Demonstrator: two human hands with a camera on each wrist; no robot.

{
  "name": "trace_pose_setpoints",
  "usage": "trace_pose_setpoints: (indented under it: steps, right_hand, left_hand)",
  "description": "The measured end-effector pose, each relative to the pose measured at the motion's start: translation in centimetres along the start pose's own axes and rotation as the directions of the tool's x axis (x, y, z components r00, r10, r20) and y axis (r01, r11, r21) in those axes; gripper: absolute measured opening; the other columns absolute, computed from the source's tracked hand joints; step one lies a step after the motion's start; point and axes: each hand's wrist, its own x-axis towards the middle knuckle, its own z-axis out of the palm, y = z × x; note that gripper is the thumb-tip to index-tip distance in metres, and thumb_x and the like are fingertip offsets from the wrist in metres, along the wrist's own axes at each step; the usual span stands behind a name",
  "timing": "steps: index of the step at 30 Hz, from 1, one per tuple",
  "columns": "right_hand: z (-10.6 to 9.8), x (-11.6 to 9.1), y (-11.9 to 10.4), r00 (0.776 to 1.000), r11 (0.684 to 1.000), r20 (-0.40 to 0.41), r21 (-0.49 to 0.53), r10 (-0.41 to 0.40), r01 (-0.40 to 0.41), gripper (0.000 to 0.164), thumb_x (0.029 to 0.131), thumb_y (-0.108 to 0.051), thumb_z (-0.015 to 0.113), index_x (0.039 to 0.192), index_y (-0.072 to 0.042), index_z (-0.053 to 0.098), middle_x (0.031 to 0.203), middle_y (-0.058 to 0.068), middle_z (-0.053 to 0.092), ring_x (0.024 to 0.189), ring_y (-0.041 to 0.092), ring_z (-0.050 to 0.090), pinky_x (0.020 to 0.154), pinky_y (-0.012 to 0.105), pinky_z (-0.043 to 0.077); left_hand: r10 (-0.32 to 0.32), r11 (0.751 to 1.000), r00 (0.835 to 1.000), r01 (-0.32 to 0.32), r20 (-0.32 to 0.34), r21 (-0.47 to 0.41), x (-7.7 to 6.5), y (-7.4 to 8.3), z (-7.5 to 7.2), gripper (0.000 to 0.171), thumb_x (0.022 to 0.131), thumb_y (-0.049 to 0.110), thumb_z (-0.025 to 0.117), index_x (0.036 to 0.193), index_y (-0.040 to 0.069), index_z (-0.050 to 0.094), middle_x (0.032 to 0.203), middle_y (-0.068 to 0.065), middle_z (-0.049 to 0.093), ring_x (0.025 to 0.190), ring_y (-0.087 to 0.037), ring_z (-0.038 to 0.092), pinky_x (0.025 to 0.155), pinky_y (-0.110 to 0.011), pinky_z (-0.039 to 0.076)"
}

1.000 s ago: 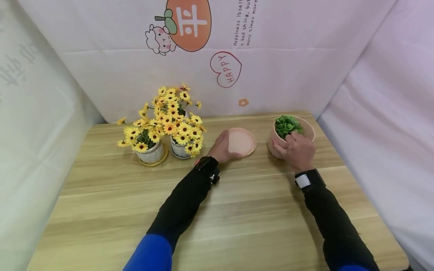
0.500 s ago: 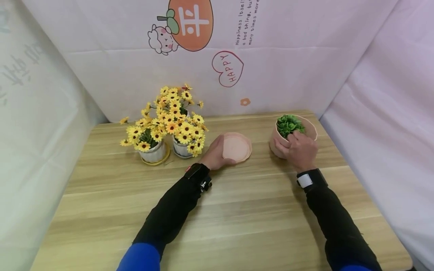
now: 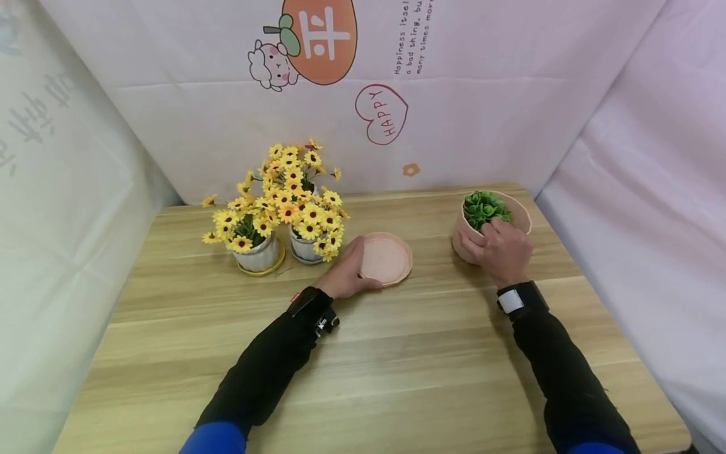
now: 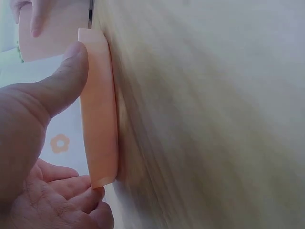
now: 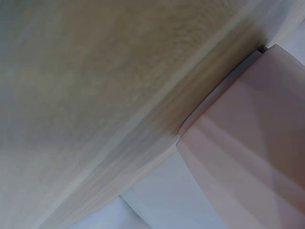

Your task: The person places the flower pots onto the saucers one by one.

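Note:
My left hand (image 3: 343, 271) holds a shallow pink plant saucer (image 3: 386, 258) by its left side, thumb at the near edge and fingers round the far side. Seen edge-on in the left wrist view, the saucer (image 4: 99, 109) lies right along the wooden tabletop. At the back right, my right hand (image 3: 501, 252) grips the near rim of a round pink flowerpot (image 3: 462, 246), thumb outside and fingers curled over the edge. Green leaves (image 3: 482, 207) fill the pot's left part. The right wrist view shows only the pot's lower wall (image 5: 257, 129) and the table.
Left of the saucer stand white pots (image 3: 258, 255) of yellow daisies (image 3: 289, 202), one on a yellow saucer (image 3: 278, 261). The daisies come close to my left hand. A printed cloth (image 3: 465, 126) hangs behind the wooden table (image 3: 363, 366), with white cloth (image 3: 652, 189) at the sides.
My left hand has drawn the pink saucer toward me and to the left, away from the pot. My right hand keeps its grip on the pot, which stays in place.

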Motion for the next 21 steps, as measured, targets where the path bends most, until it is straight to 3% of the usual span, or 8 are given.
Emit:
trace_pose_setpoints:
  steps: [3,9,16,21]
  right_hand:
    - [0.0,0.0,0.0,1.0,1.0,0.003,-0.002,0.003,-0.003,0.059,0.089,-0.044,0.077,0.06,-0.006,0.043,0.06,0.012,0.046,0.047,0.032,0.047,0.04,0.043,0.034]
    - [0.0,0.0,0.0,1.0,1.0,0.013,-0.01,-0.002,0.002,0.058,0.09,-0.044,0.075,0.06,-0.006,0.043,0.06,0.012,0.046,0.047,0.032,0.048,0.04,0.044,0.036]
    - [-0.1,0.3,-0.1,1.0,1.0,-0.003,0.007,-0.004,0.004,0.057,0.086,-0.04,0.081,0.059,-0.006,0.045,0.06,0.013,0.048,0.047,0.032,0.048,0.04,0.044,0.037]
    - [-0.2,0.1,-0.1,1.0,1.0,0.022,-0.004,-0.004,0.004,0.058,0.087,-0.042,0.08,0.059,-0.006,0.045,0.06,0.012,0.048,0.047,0.032,0.049,0.04,0.043,0.037]
  left_hand:
    - [0.005,1.0,1.0,-0.005,0.006,0.002,-1.0,-0.2,-0.3,0.12,0.088,0.035,0.088,0.168,-0.002,0.006,0.176,-0.024,0.011,0.164,-0.036,0.017,0.135,-0.048,0.021]
    - [0.075,0.997,0.997,-0.075,-0.018,-0.02,-3.0,-0.9,-0.7,0.12,0.083,0.029,0.093,0.168,0.0,0.013,0.171,-0.023,0.025,0.157,-0.039,0.033,0.131,-0.052,0.03]
    - [0.05,0.998,0.999,-0.05,0.002,-0.033,-5.4,-1.6,-1.1,0.127,0.086,0.034,0.09,0.169,0.002,-0.001,0.177,-0.023,0.004,0.165,-0.038,0.01,0.134,-0.053,0.019]
    - [0.082,0.997,0.997,-0.082,-0.008,-0.015,-7.1,-2.0,-1.2,0.124,0.085,0.033,0.09,0.169,0.002,0.003,0.178,-0.022,0.006,0.166,-0.036,0.009,0.134,-0.054,0.021]
